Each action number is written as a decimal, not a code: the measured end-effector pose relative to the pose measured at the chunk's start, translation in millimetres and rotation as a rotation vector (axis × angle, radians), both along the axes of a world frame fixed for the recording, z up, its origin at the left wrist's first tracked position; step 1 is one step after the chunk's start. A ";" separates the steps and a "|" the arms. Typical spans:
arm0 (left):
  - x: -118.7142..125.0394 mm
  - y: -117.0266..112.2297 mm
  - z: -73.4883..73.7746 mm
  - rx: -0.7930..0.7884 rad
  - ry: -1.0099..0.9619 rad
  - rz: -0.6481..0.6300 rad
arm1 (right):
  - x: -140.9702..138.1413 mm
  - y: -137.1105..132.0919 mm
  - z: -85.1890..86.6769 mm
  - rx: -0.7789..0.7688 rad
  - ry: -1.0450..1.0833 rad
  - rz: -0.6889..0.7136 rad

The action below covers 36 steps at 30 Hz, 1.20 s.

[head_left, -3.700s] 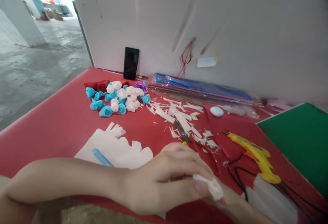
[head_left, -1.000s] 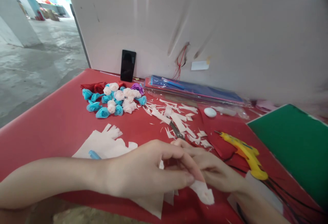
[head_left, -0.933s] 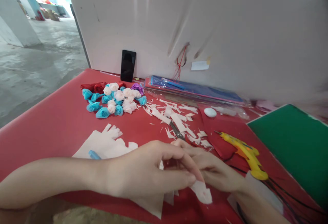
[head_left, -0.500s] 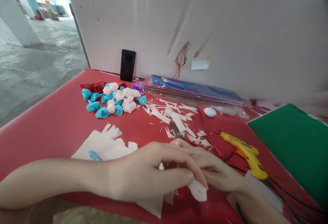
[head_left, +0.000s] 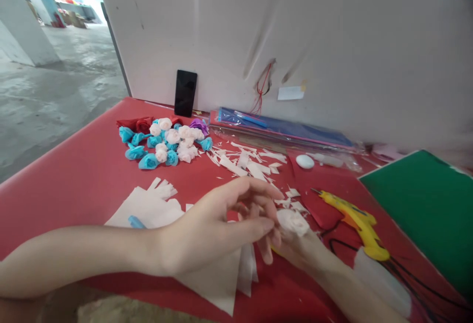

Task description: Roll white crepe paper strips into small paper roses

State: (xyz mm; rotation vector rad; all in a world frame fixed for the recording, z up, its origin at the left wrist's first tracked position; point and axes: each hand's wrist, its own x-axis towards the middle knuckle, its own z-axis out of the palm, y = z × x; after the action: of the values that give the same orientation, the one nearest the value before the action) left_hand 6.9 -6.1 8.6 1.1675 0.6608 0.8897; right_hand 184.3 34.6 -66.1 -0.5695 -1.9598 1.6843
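My left hand (head_left: 229, 227) reaches in from the left with its thumb and fingers bent together. A white crepe paper rose (head_left: 293, 222) sits just beyond those fingertips, its petals facing up. My right hand (head_left: 291, 249) comes from the lower right, largely behind the rose and my left hand. Its curled fingers mingle with the left ones at the rose's base, where the exact grip is hidden. White paper sheets (head_left: 214, 283) lie under my hands, and more white paper (head_left: 148, 209) with a blue pen (head_left: 136, 222) is beside my left wrist.
Blue, white, red and purple paper roses (head_left: 162, 143) cluster at the back left. White scraps (head_left: 244, 160) litter the middle. A yellow glue gun (head_left: 358, 219) with black cords and a green board (head_left: 421, 214) lie right. A phone (head_left: 185, 92) leans on the wall.
The white paper piece at my fingertips has moved up and now shows as a rose facing upward. My right hand has turned and drawn lower. The dark scissor blades are now covered by my left hand.
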 end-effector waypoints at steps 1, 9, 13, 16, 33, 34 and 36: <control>0.2 0.5 -1.7 -0.001 -0.006 0.010 | -1.3 -2.1 -1.6 -0.033 0.025 -0.014; 0.0 1.3 -4.3 -0.051 -0.025 0.030 | -3.0 -8.6 -3.4 -0.163 0.145 -0.069; 0.6 1.2 -5.3 -0.082 -0.078 0.036 | -3.6 -6.9 -5.1 -0.175 0.155 -0.080; 1.0 0.6 -6.2 -0.124 -0.116 0.024 | -3.7 -6.8 -5.5 -0.180 0.147 -0.092; 3.3 -1.2 -7.5 -0.070 -0.085 0.094 | 0.3 -9.3 -5.4 0.000 0.071 -0.215; 3.5 -1.3 -7.1 -0.066 -0.071 0.096 | 0.2 -9.4 -3.9 0.030 0.058 -0.227; 3.6 -1.5 -5.6 -0.066 -0.044 0.096 | -0.3 -9.5 0.0 0.093 0.031 -0.246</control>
State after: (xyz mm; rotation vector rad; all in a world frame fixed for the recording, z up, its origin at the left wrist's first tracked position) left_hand 10.5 -7.6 3.0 1.0612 0.7104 0.9649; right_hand 184.0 25.1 -66.1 -0.7134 -1.8514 1.4353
